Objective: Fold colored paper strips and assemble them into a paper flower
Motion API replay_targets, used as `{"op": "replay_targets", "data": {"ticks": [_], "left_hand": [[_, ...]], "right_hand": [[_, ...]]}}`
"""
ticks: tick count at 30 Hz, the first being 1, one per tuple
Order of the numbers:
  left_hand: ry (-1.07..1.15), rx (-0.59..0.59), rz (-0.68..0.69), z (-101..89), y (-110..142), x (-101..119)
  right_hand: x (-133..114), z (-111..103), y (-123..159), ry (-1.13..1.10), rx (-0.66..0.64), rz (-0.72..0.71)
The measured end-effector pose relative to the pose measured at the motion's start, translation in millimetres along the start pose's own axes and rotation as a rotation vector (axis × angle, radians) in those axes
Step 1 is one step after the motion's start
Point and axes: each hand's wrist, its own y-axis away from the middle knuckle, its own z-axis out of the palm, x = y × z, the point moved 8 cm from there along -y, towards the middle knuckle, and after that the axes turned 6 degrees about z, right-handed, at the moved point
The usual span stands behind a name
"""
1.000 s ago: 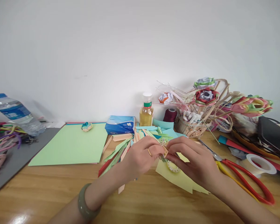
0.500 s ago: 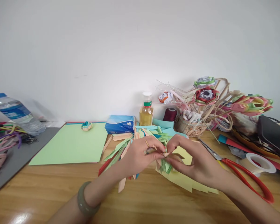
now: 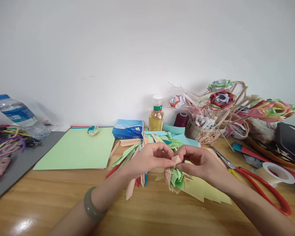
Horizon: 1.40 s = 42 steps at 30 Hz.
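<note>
Between both hands hangs a folded paper flower [image 3: 176, 178], with green petals in the middle and peach ones around them. My left hand [image 3: 154, 157] pinches a peach petal at the flower's upper edge between thumb and fingers. From the other side, my right hand [image 3: 195, 162] pinches the same edge with thumb and index finger. Beneath and behind the left hand lie folded paper strips [image 3: 129, 154] in peach, green, red and blue. Yellow paper [image 3: 204, 190] lies on the table below the right hand.
Red-handled scissors [image 3: 263, 183] and a tape roll [image 3: 275, 173] lie at right. Behind stand a basket of paper flowers [image 3: 204, 131], a bottle of yellow liquid [image 3: 156, 118] and a tissue pack [image 3: 127, 128]. Green paper sheets [image 3: 76, 149] carry a small paper flower [image 3: 92, 130].
The flower has tilted so that its green centre and peach petals now show below the fingers. Both hands still pinch its upper edge. The whole view has shifted slightly.
</note>
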Motion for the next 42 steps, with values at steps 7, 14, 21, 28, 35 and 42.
{"op": "replay_targets", "data": {"ticks": [7, 14, 21, 28, 35, 42], "left_hand": [[-0.092, 0.049, 0.029, -5.9, -1, 0], [-0.184, 0.142, 0.013, -15.8, 0, -8], [-0.069, 0.134, -0.003, -14.2, -1, -12], [0.054, 0.036, 0.011, -4.3, -2, -9], [0.066, 0.085, -0.024, -6.1, -2, -9], [0.053, 0.171, -0.010, -9.6, -3, -7]], "right_hand": [[3, -3, -3, -0.072, 0.036, 0.027], [15, -3, -5, -0.084, 0.053, 0.139], [15, 0, -6, -0.073, 0.048, 0.105], [21, 4, -7, -0.093, 0.005, 0.123], [24, 3, -7, -0.056, 0.060, 0.115], [20, 1, -2, -0.006, 0.114, 0.059]]}}
